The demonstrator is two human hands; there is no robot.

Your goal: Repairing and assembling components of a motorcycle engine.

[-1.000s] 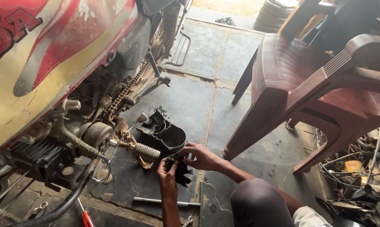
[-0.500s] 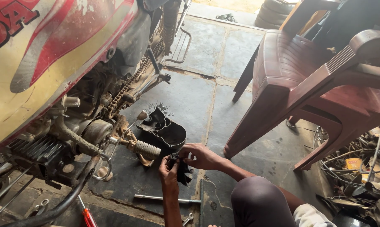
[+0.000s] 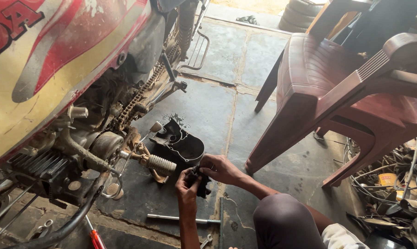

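Both forearms are bare, with no sleeve, watch, band or ring to be seen on either. The left hand (image 3: 188, 188) and the right hand (image 3: 223, 168) wear no gloves, and the fingers (image 3: 204, 162) look smudged with dark grime. At the near edge a knee (image 3: 286, 220) is covered in dull grey-brown trouser cloth, smooth and plain. Just to its right, at the bottom edge, shows a fold of white cloth (image 3: 340, 237), creased, with no pattern visible.

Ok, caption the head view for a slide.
Both hands, left hand and right hand, grip a small black part beside a motorcycle.
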